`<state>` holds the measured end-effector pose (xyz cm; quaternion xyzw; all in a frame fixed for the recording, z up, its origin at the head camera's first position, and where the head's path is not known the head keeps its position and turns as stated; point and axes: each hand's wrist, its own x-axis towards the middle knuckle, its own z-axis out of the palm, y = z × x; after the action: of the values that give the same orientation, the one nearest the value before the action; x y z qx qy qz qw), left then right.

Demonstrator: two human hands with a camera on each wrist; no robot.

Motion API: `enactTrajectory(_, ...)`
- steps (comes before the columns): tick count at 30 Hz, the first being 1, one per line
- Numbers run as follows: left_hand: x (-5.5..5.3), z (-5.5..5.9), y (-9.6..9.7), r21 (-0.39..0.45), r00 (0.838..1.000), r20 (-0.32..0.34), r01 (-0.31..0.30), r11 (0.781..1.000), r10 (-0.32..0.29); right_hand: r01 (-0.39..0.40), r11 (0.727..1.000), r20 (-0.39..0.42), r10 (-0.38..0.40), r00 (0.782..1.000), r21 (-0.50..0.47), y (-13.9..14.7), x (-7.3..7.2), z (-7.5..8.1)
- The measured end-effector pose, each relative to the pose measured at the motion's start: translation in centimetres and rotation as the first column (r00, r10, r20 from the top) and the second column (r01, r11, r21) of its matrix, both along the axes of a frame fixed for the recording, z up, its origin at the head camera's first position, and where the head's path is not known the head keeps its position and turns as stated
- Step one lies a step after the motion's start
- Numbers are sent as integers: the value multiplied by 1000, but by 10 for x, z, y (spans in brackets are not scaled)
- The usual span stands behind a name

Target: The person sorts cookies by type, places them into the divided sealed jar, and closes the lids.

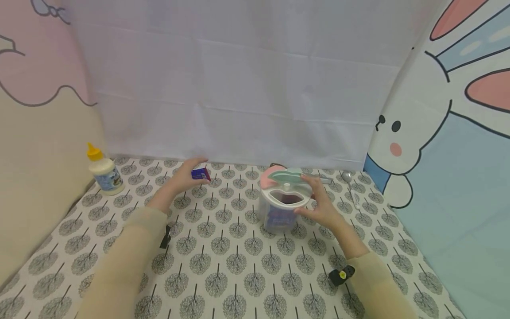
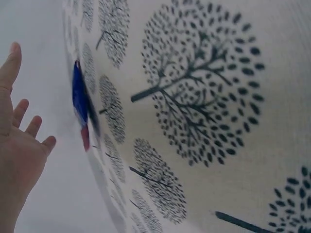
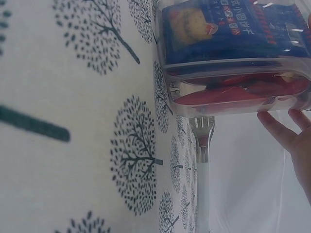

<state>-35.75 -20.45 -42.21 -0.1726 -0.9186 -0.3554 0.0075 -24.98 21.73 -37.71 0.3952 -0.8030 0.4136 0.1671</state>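
A small blue snack packet (image 1: 200,174) with a red end lies on the cloth at the back left. My left hand (image 1: 182,178) is around it with fingers and thumb spread; in the left wrist view, the hand (image 2: 22,145) is apart from the packet (image 2: 79,97). Right of centre stands a clear storage box (image 1: 282,217) with a white, pink and green lid. Its green flap (image 1: 286,177) is raised over a compartment. My right hand (image 1: 322,209) grips the box's right side. Blue and red packets (image 3: 233,29) show through the wall; part of the right hand is out of the right wrist view.
A glue bottle (image 1: 107,175) with a yellow cap stands at the far left. Behind and right of the box lie a fork (image 3: 203,145) and a spoon (image 1: 351,188). White fabric (image 1: 239,88) hangs along the back edge, with printed cloth at both sides.
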Motion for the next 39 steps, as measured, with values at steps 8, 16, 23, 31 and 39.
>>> enactTrajectory(8,-6,-24,-19,-266,996,89,5,964,19,10,1000,36,-10,999,6,1,1,-1)
enactTrajectory(16,-4,-23,-22,-296,988,133,-33,955,75,1,1000,33,-1,999,-1,0,0,1)
enactTrajectory(23,-2,-23,-18,-309,990,101,-59,949,94,14,1000,50,-14,999,0,0,1,1)
enactTrajectory(31,6,-19,-8,-166,986,132,-83,983,106,17,1000,58,-18,998,11,-1,2,3)
enactTrajectory(39,17,-7,-3,-106,988,137,-50,993,65,34,999,68,-35,997,18,-1,4,4)
